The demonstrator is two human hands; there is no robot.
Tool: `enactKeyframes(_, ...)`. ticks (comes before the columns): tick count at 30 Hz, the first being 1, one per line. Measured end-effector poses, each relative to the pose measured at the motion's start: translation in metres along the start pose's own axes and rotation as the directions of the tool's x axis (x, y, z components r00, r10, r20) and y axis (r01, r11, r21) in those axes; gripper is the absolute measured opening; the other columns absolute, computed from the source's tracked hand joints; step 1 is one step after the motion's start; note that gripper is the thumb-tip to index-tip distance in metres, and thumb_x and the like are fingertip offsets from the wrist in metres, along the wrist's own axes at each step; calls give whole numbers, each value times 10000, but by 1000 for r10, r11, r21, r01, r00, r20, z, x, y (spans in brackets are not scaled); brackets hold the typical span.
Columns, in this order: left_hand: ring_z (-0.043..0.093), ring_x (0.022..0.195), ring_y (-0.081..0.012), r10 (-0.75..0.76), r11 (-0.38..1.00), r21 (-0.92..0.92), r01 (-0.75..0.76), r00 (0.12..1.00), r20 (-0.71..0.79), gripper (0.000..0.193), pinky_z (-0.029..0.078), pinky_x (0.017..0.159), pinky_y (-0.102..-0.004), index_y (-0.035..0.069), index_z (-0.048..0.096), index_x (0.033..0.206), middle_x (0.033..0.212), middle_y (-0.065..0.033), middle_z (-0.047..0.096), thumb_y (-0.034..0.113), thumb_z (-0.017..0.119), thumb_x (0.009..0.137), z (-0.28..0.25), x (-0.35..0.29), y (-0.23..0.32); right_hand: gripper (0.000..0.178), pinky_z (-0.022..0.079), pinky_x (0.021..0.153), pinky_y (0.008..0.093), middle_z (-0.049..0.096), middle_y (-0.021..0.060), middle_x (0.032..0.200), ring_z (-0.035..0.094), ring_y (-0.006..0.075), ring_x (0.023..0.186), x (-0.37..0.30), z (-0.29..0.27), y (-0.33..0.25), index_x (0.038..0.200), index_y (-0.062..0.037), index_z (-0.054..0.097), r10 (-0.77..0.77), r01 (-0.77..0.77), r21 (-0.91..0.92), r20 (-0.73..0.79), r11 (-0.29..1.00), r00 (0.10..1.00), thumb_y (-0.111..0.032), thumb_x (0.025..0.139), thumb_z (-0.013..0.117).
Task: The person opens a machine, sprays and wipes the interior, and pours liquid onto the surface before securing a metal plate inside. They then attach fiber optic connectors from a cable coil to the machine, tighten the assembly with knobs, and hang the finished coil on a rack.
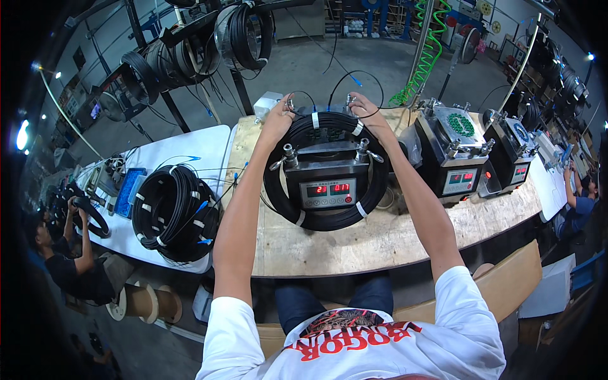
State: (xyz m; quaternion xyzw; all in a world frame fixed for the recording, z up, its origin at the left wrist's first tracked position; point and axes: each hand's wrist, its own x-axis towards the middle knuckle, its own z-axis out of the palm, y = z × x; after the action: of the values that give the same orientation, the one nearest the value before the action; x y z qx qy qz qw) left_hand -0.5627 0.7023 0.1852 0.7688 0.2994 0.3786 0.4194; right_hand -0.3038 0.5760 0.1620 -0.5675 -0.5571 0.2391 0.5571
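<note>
A coil of black cable (277,196), bound with white ties, rests around a steel-cased machine (327,170) whose panel shows lit red digits. Both my arms reach past the coil to the machine's far corners. My left hand (278,118) is closed at the far left metal knob (290,102), fingers curled about it. At the far right metal knob (349,102), my right hand (370,116) is closed the same way. Thin black cable ends with blue connectors (356,80) loop up near both hands. Two near knobs (362,149) stand inside the coil, untouched.
Two similar machines (448,145) with green and blue parts on top stand to the right on the wooden bench (304,253). Left, a white table (209,142) bears more black coils (171,212) and a blue tray (130,192). Co-workers (79,253) sit at both sides. A green spiral hose (432,47) hangs ahead.
</note>
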Motion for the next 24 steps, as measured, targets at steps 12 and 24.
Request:
enactKeyframes(12, 583, 1117, -256, 2, 998, 55, -3, 1000, 22, 484, 396, 1010, -312, 54, 603, 1324, 1128, -114, 638, 58, 525, 846, -5, 6, -15, 592, 439, 960, 306, 635, 161, 1194, 584, 214, 1103, 1, 4, -2, 1478, -45, 380, -22, 21, -14, -37, 1000, 999, -202, 939, 568)
enactKeyframes(24, 587, 1069, -233, 5, 1000, 31, -4, 1000, -14, 484, 404, 998, -309, 57, 583, 1345, 1065, -87, 636, 67, 528, 864, -1, 2, -8, 625, 445, 893, 302, 657, 128, 1045, 577, 180, 977, 0, 5, -6, 1464, -17, 391, 6, -5, 2, -99, 1000, 995, -398, 997, 559)
